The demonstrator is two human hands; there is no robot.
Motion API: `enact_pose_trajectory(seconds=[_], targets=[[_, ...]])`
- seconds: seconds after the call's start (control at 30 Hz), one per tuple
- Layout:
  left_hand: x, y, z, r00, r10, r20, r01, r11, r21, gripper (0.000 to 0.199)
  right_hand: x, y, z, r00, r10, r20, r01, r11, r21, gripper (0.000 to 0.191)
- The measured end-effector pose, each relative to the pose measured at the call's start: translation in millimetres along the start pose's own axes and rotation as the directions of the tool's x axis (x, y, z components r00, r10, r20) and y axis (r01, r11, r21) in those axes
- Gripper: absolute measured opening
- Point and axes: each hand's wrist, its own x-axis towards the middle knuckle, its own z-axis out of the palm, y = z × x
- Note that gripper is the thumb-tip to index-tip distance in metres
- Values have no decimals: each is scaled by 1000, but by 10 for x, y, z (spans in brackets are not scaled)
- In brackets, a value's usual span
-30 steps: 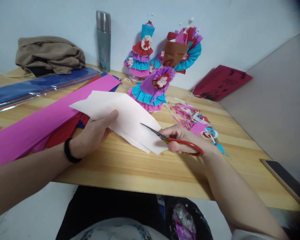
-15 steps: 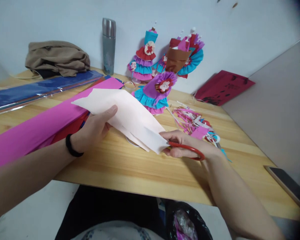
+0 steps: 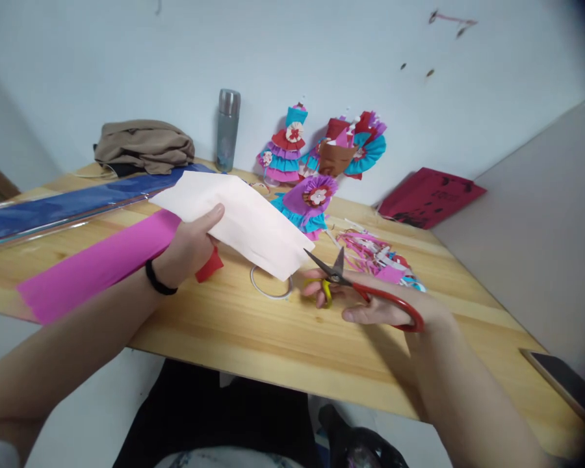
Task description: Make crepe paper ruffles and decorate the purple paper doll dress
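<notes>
My left hand (image 3: 192,244) pinches a pale pinkish-white sheet of paper (image 3: 244,214), thumb on top and fingers underneath. The sheet is raised over the table and droops to the right. My right hand (image 3: 365,305) grips scissors (image 3: 380,299) with red handles. Their blades are spread and point left, close to the sheet's right end. A small yellow curved piece (image 3: 327,292) shows by the right fingers; what it belongs to I cannot tell. Under the sheet's lower edge lies a thin white ring (image 3: 272,296). A magenta sheet (image 3: 102,270) and a red piece (image 3: 209,265) lie by my left hand.
Ruffled paper dresses (image 3: 307,201) stand at the back near a grey bottle (image 3: 228,130). Paper scraps (image 3: 380,257) lie to the right, before a dark red bag (image 3: 433,198). Blue wrapped sheets (image 3: 78,201), brown cloth (image 3: 143,146) and a phone (image 3: 563,383) flank the table.
The scissors have drawn back to the right from the paper, and their blades now show spread apart. The paper stays in my left hand. The view has tilted upward.
</notes>
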Motion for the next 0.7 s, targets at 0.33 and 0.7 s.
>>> enact_pose_trajectory(seconds=[0.33,0.7], targets=[[3,15,-27,997,-43,67,54,982,-180,18,-19,-505,-9,987,136,-83,-159,876,-456,65],[-23,-5,6,994,-67,90,81,983,-167,13,-98,-526,-80,952,285,-109,-298,793,-532,49]])
